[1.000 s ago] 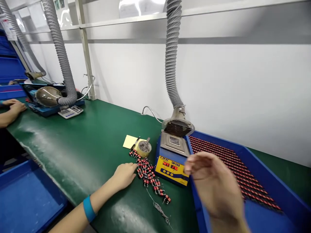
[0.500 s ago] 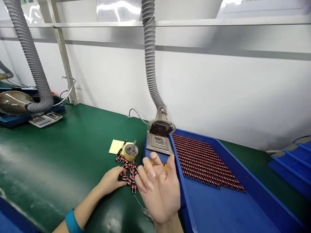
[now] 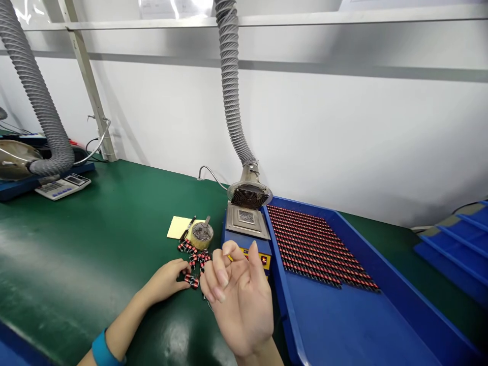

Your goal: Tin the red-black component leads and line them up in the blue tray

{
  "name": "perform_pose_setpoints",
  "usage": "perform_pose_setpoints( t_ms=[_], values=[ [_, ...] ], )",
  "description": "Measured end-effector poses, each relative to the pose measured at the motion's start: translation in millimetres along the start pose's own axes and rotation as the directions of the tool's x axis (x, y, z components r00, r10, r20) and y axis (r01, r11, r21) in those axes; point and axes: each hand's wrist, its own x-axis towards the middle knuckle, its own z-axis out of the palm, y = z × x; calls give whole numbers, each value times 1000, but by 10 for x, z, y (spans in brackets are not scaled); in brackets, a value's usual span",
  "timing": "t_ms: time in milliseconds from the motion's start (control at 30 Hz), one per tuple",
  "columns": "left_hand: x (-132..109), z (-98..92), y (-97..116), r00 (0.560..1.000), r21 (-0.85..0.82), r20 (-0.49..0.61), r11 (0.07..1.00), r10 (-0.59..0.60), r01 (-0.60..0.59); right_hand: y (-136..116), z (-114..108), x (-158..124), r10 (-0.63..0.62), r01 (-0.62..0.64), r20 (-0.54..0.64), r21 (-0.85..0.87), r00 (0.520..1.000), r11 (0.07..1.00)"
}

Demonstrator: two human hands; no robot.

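At the near side of a loose pile of small red-and-black wire-legged components (image 3: 204, 258), my left hand (image 3: 165, 281) rests on the green table. Its thumb and fingers are closed at one small red-and-black component (image 3: 191, 280). My right hand (image 3: 241, 300) is raised palm up in front of the solder pot (image 3: 247, 223), a blue unit with a metal top plate. Its fingers are apart and loosely curled, with nothing visible in them. Part of the pile is hidden behind it. A round tub (image 3: 202, 236) of grey bits holds a flat stick.
A blue tray (image 3: 324, 325) with rows of red-and-black components (image 3: 320, 246) stands on the right. Over the solder pot hangs a fume hose (image 3: 231, 86). Yellow paper (image 3: 177, 227) and a pen (image 3: 188, 229) lie by the tub; a calculator (image 3: 63, 187) is far left.
The whole view has shifted slightly, so most things sit a little further left and higher. My right hand now covers the nearest components of the pile. My left hand stays at the pile.
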Motion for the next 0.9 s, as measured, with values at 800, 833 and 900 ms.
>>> perform_pose_setpoints(
  t_ms=[800, 833, 900],
  values=[
    [-50, -55, 16, 985, 148, -67, 974, -161, 169, 95, -11, -48, -30, 27, -40, -68, 999, 997],
    [-33, -45, -9, 983, 156, -62, 971, -173, 181, 103, -14, -50, -41, 38, -36, -72, 999, 997],
    [-6, -26, -54, 981, 168, -55, 967, -185, 192, 117, -19, -55, -68, 66, -26, -85, 997, 994]
  ],
)
